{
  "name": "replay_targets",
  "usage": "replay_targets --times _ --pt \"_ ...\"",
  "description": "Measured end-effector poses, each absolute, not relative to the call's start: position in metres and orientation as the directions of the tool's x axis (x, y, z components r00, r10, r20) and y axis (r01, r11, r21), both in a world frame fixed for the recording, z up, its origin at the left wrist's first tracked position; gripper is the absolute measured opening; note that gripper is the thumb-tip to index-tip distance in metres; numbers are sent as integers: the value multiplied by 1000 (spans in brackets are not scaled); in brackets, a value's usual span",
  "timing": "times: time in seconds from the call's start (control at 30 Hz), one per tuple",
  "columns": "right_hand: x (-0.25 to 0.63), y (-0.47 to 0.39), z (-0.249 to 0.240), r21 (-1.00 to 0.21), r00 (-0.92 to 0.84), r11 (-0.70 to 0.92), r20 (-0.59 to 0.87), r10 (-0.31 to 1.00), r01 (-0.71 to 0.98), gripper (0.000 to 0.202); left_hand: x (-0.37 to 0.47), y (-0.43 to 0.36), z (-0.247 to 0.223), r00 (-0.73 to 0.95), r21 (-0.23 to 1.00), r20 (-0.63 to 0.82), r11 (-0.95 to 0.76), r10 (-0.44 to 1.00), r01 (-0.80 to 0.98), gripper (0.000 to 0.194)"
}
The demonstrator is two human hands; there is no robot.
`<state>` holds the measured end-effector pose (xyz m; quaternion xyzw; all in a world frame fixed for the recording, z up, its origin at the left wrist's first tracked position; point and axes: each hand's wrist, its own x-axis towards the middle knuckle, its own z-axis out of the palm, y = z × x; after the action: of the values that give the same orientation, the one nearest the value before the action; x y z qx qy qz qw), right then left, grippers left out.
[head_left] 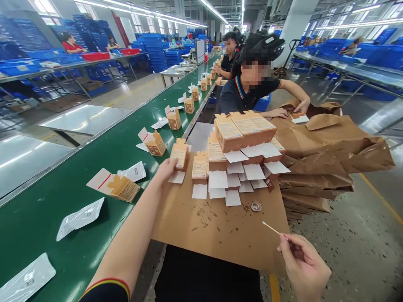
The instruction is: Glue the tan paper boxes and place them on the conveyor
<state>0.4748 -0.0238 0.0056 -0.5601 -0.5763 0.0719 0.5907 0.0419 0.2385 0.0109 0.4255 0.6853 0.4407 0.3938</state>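
My left hand (166, 170) grips the side of a small tan carton (180, 157) whose white flap hangs toward me. Pinched between the thumb and fingers of my right hand (304, 262) is a cotton swab (270, 227), its white tip pointing up and left. A small clear dish (256, 206) sits on the brown cardboard sheet (245, 245) beyond the swab. Dark marks dot the sheet around it. Behind the dish rises a pile of similar cartons (244, 134), several with white flaps sticking out.
On the left runs a green conveyor belt (78, 176) carrying open cartons (126, 186) and white pouches (80, 218). Stacked brown paper sacks (330, 147) stand at the right. A co-worker (248, 86) sits beyond the pile, one hand near a carton (299, 118) on the sacks.
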Motion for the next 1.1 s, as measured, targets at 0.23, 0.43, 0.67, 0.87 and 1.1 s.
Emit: replay_targets --times 0.23,0.43,0.67,0.87,1.1 --pt "495 19 -2 -667 266 270 586 765 695 30 13 106 10 -355 984 -173 148 919 -98 87" --pt "491 37 -21 -664 213 213 499 840 717 33 65 27 -23 -238 942 -331 307 913 -133 91" --pt "486 34 -20 -666 274 221 555 786 713 36 105 40 -52 -126 972 -233 229 964 -49 94" --pt "433 7 -13 -771 250 328 523 815 545 28 99 41 -42 -19 973 -232 232 973 2 92" --pt "338 -3 -44 -851 -5 409 432 902 330 20 102 41 -41 -16 966 -257 257 966 4 91"
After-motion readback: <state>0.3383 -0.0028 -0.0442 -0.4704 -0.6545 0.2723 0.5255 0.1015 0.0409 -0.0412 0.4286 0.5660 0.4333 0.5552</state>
